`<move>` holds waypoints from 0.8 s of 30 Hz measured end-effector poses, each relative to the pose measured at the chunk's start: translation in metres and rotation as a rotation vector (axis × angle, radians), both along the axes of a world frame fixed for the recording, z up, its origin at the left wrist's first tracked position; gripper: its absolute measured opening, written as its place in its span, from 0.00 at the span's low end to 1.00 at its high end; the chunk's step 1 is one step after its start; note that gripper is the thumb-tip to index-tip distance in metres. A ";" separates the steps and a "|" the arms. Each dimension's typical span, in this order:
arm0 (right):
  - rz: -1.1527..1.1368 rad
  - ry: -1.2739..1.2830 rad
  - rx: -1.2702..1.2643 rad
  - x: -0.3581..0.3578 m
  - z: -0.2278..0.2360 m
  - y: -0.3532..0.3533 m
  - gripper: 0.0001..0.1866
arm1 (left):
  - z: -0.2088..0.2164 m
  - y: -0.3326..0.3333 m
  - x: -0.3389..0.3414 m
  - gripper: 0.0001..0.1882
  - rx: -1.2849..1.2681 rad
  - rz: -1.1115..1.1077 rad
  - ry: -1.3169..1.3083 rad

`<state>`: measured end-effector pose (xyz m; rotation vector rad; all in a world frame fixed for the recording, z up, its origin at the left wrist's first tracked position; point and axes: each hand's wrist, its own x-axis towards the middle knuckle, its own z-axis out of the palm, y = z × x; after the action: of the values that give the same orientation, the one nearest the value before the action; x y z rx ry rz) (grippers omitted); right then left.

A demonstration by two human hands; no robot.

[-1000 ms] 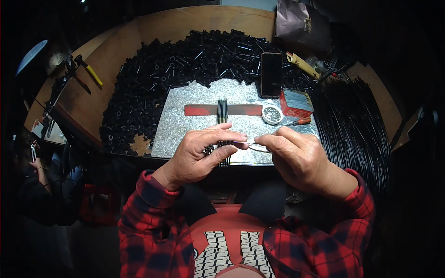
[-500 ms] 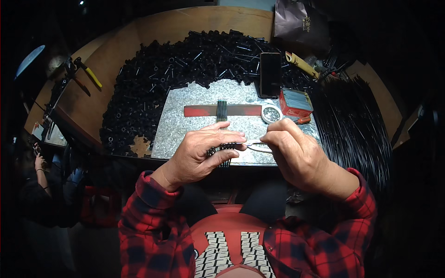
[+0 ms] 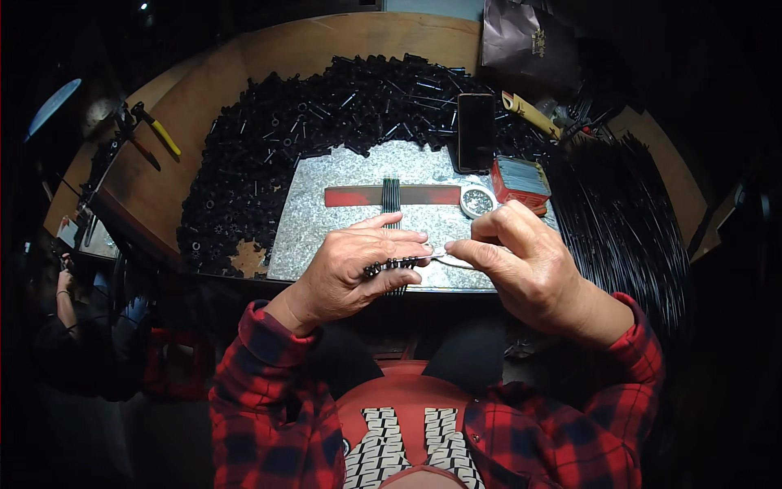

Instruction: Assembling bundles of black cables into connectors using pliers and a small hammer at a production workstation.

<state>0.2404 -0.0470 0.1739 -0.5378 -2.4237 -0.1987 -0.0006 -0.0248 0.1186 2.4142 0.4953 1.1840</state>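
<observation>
My left hand (image 3: 342, 262) is closed round a bundle of thin black rods (image 3: 391, 196) that reach away across the worktop. A row of small black rod ends (image 3: 389, 264) shows between its thumb and fingers. My right hand (image 3: 525, 259) is held close to the left fingertips, thumb and index finger pinched on a thin silvery piece (image 3: 441, 253). A pale curved strand shows below those fingers; the hand hides most of it, and its kind cannot be told. Under the rods lies a flat red-and-dark bar (image 3: 350, 196) on the speckled grey worktop (image 3: 314, 236).
A big heap of short black tubular parts (image 3: 326, 106) rings the worktop. To the right stand a round white dish (image 3: 477, 200), a red box (image 3: 520, 181), a phone (image 3: 475, 134) and long black rods (image 3: 627, 220). Yellow-handled pliers (image 3: 157, 129) hang left. Another person's arm (image 3: 65, 289) shows far left.
My right hand has shifted slightly and its fingers have turned, the index finger now pointing to the left fingertips. Less of the silvery piece shows. The left hand has barely moved.
</observation>
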 end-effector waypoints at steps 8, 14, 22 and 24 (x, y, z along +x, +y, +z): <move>0.021 -0.007 -0.015 -0.002 0.002 -0.002 0.17 | -0.003 0.001 0.001 0.18 0.041 0.016 0.014; 0.023 -0.002 -0.034 -0.006 0.000 -0.002 0.16 | -0.003 0.000 0.001 0.22 0.074 0.027 0.024; 0.126 0.118 -0.212 -0.021 -0.001 -0.004 0.18 | -0.009 0.004 0.003 0.20 0.100 0.005 0.007; 0.135 0.197 -0.289 -0.029 -0.002 -0.003 0.18 | -0.009 0.005 0.003 0.19 0.104 -0.055 -0.030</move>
<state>0.2111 -0.0502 0.1714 -0.4912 -2.2959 0.2552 0.0027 -0.0194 0.1094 2.4765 0.3645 1.2495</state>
